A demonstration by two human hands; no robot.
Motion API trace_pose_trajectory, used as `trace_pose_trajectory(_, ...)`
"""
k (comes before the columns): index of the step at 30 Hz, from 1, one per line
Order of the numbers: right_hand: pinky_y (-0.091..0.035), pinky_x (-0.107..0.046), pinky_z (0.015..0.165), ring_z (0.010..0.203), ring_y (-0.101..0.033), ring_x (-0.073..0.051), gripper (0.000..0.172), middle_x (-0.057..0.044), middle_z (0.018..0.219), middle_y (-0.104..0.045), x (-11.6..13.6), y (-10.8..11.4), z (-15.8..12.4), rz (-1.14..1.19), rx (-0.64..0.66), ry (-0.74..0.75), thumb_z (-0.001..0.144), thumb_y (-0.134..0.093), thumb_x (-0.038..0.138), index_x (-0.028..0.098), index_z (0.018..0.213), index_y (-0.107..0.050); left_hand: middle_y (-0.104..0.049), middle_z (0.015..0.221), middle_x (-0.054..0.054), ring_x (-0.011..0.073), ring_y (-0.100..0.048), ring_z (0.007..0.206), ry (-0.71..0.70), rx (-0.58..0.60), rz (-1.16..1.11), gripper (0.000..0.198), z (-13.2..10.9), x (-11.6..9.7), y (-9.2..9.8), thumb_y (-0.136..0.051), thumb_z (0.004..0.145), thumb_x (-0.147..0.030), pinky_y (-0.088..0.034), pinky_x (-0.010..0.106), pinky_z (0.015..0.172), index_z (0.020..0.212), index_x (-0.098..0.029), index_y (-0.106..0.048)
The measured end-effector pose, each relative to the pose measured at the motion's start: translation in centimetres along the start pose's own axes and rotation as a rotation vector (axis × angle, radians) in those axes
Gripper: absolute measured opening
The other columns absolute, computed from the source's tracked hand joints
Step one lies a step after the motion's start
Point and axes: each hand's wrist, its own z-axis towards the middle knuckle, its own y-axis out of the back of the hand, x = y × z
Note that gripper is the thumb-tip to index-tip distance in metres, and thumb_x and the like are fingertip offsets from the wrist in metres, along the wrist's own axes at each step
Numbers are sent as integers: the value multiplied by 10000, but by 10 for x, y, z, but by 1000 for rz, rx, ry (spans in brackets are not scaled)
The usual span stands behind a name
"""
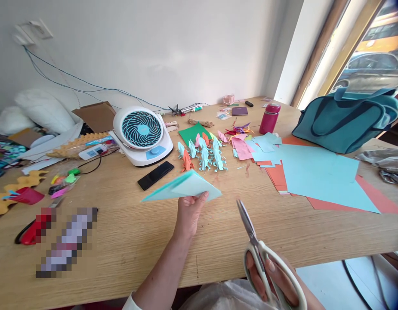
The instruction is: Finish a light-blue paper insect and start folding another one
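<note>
My left hand pinches a folded sheet of light blue paper by its lower edge, thumb on the near side, and holds it above the middle of the table. In my right hand are scissors with white handles; my fingers pass through the loops. The blades point up and away from me, close together and apart from the paper. Behind the folded sheet, several small folded paper figures, mostly light blue with a few orange and pink, stand grouped beside a green sheet.
A white fan and a black phone lie left of the figures. To the right are large blue sheets over orange ones, paper scraps, a red bottle and a teal bag. A red-handled tool lies at left.
</note>
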Motion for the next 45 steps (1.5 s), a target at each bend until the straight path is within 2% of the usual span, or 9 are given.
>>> trace_pose_trajectory(5, -400, -301, 577, 643, -526, -177, 563, -61, 783, -627, 15, -2, 32, 19, -77, 178, 766, -639, 661, 204, 1086, -567, -640, 939, 50, 222, -589, 951, -503, 3, 525, 171, -1, 0, 9, -595, 862, -338, -453, 347, 878, 834, -243, -735)
trace_pose_trajectory(12, -406, -281, 675, 763, -492, -165, 373, -6, 830, -555, 46, -22, 51, -15, -325, 59, 776, -738, 460, 221, 1016, -581, -598, 1127, 65, 287, -474, 1120, -631, 17, 722, 127, -15, -3, 2, -717, 795, -239, -357, 400, 1016, 868, -320, -783)
trace_pose_trajectory(17, -399, -273, 637, 711, -470, -149, 342, 11, 791, -535, 46, -14, 57, -141, -374, 117, 774, -738, 441, 223, 974, -565, -518, 1395, 77, 286, -421, 1304, -423, -13, 455, 382, -7, -5, 2, -710, 819, -353, -297, 381, 1106, 1195, -290, -680)
trace_pose_trajectory(22, -416, -285, 646, 713, -491, -151, 302, 7, 812, -551, 51, -1, 64, -298, -377, 209, 808, -708, 420, 232, 974, -540, -678, 1196, 151, 294, -606, 1153, 404, 322, -126, 644, 3, -4, 7, -550, 836, -666, -455, 362, 965, 1215, -152, -634)
trace_pose_trajectory(24, -409, -285, 652, 715, -483, -147, 279, 9, 823, -542, 52, 2, 66, -361, -377, 223, 831, -686, 410, 239, 988, -531, -692, 1159, 171, 313, -634, 1110, 589, 444, -264, 735, 3, -4, 8, -531, 791, -742, -488, 363, 919, 1154, -116, -665)
trace_pose_trajectory(30, -398, -292, 680, 767, -491, -164, 215, 3, 830, -542, 49, 6, 70, -510, -372, 258, 854, -660, 368, 236, 934, -510, -566, 1376, 122, 247, -618, 1147, 321, 351, -387, 653, 0, -9, 6, -748, 766, -497, -501, 321, 934, 1319, -215, -546)
trace_pose_trajectory(35, -400, -292, 679, 780, -496, -172, 214, 1, 822, -547, 51, 5, 75, -543, -396, 252, 852, -655, 376, 236, 941, -520, -432, 1493, 113, 238, -565, 1231, 286, 308, -396, 784, -1, -10, 3, -821, 706, -422, -464, 321, 1018, 1386, -256, -467)
trace_pose_trajectory(41, -421, -302, 673, 789, -506, -182, 243, -22, 868, -582, 53, 8, 80, -553, -455, 271, 825, -678, 380, 228, 970, -555, -592, 1337, 128, 225, -610, 1187, 351, 242, -410, 1032, -2, -9, 1, -883, 633, -307, -456, 312, 1024, 1481, -244, -298)
trace_pose_trajectory(45, -429, -297, 682, 787, -520, -178, 263, -15, 876, -592, 53, 10, 82, -564, -456, 277, 817, -692, 403, 230, 950, -545, -729, 1094, 109, 245, -690, 1014, 375, 329, -285, 749, -5, -8, -2, -878, 636, -300, -519, 314, 898, 1302, -177, -557)
